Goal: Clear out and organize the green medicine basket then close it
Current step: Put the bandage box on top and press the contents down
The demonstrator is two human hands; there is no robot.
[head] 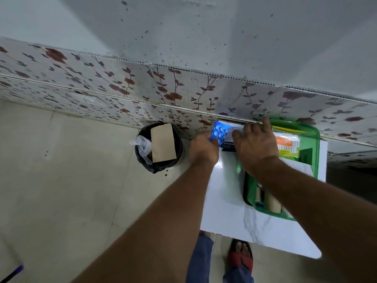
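Note:
The green medicine basket stands open on a white marble-look table, against the flowered wall. Inside it I see an orange-and-yellow packet, a folded paper leaflet and beige rolls at its near end. My left hand grips a blue blister strip of tablets at the table's far left corner. My right hand holds a small white-and-dark medicine box right beside the strip, its forearm crossing over the basket.
A black-lined round bin stands on the tiled floor left of the table, holding a brown cardboard piece and a clear plastic bag. My sandalled foot is under the table's near edge.

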